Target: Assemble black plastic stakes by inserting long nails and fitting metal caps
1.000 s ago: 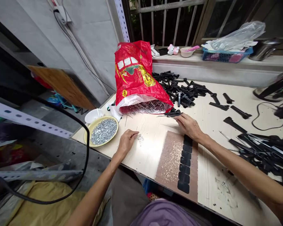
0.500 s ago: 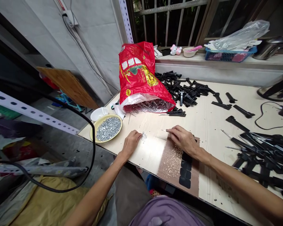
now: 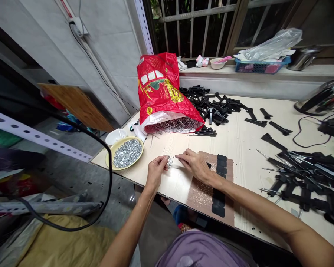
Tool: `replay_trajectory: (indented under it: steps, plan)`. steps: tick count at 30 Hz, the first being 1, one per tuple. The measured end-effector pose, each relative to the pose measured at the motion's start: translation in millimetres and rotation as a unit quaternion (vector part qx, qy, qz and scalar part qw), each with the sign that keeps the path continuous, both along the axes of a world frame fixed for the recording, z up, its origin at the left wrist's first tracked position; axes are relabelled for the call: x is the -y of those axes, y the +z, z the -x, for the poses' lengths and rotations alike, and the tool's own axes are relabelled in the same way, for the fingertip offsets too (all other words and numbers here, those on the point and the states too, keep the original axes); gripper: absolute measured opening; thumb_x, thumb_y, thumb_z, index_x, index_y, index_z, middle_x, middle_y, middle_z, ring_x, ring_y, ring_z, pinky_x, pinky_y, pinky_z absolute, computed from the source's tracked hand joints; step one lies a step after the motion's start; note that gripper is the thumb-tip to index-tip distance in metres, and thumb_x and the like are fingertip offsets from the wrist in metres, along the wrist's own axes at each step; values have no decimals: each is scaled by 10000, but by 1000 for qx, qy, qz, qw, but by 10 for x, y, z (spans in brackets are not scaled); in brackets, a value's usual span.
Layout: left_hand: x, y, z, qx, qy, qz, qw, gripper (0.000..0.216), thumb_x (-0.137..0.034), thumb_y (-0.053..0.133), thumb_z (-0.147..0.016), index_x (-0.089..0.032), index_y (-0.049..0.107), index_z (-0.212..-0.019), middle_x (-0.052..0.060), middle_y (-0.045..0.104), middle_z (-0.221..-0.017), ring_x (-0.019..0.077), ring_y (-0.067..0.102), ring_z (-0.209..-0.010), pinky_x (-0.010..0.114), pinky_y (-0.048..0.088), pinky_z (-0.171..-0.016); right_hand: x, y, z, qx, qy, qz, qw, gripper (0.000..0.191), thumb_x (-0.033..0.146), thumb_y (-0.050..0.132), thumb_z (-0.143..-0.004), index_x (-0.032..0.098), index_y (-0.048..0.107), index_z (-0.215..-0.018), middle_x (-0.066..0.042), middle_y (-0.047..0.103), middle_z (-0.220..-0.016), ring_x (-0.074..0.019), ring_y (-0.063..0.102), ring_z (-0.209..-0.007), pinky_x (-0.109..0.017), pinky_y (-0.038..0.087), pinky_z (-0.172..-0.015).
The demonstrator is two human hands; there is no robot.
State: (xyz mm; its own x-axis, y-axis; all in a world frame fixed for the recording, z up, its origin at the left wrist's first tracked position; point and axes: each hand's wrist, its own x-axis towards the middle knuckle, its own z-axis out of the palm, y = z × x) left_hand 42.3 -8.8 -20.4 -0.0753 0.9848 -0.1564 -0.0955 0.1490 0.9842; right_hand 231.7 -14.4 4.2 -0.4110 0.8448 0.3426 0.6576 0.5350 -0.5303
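Note:
My left hand (image 3: 156, 168) rests on the light wooden table (image 3: 239, 141) with its fingers pinched together beside a small heap of tiny metal pieces (image 3: 170, 161). My right hand (image 3: 193, 164) lies just right of that heap, its fingertips pinched on a thin metal pin that points toward the left hand. The two hands almost meet over the heap. Under the right wrist lies a brown mat (image 3: 204, 185) with a row of black pads (image 3: 219, 181).
A red bag (image 3: 163, 92) spills metal pins behind the hands. A yellow dish of small metal pieces (image 3: 125, 151) and a white bowl (image 3: 115, 136) stand at the left edge. Black plastic parts are piled at the back (image 3: 214, 104) and right (image 3: 303, 170). A black cable (image 3: 308, 133) lies at the right.
My right hand drew back from the black parts near the red bag and came left to the small heap, carrying a thin pin. The left hand stayed at the heap.

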Motion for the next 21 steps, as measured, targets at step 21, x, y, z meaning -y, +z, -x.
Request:
replay_trajectory:
  steps: [21]
  plan:
    - [82, -196, 317, -454, -22, -142, 880, 234, -279, 512, -846, -183, 718, -902, 56, 654, -771, 175, 606, -722, 304, 446, -704, 18, -138, 11, 8, -13, 32, 999, 262, 246, 461, -936, 229, 625, -1140, -54, 583, -911, -146, 559, -788, -242, 414, -616]
